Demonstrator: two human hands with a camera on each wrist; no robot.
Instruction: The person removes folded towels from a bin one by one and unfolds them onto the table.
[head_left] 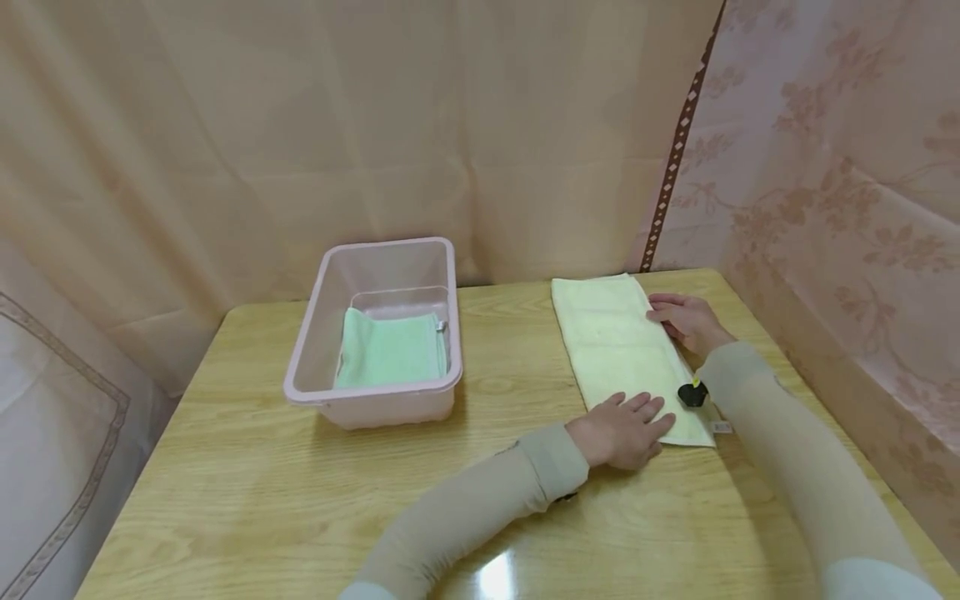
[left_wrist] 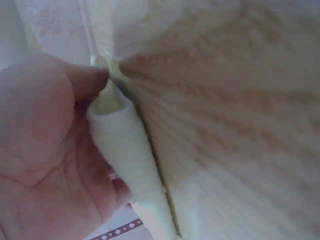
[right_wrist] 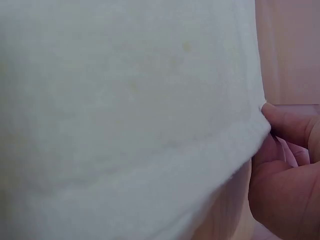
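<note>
A pale yellow towel [head_left: 607, 342], folded into a long strip, lies along the right side of the table, a small white tag [head_left: 722, 427] at its near right corner. My left hand [head_left: 622, 429] rests on its near left end with fingers spread and straight. In the left wrist view, the thumb touches the towel's folded edge [left_wrist: 127, 135], and the palm [left_wrist: 35, 140] is over it. At the far right edge, my right hand [head_left: 690, 323] pinches the towel's border, as the right wrist view shows, its fingertips [right_wrist: 275, 111] at a slightly raised corner.
A pink plastic basin [head_left: 378, 387] stands at the back left of the wooden table [head_left: 247, 467], holding a folded green towel [head_left: 390, 350]. Beige curtains [head_left: 375, 125] hang behind, and a flowered curtain [head_left: 847, 208] is close along the right table edge.
</note>
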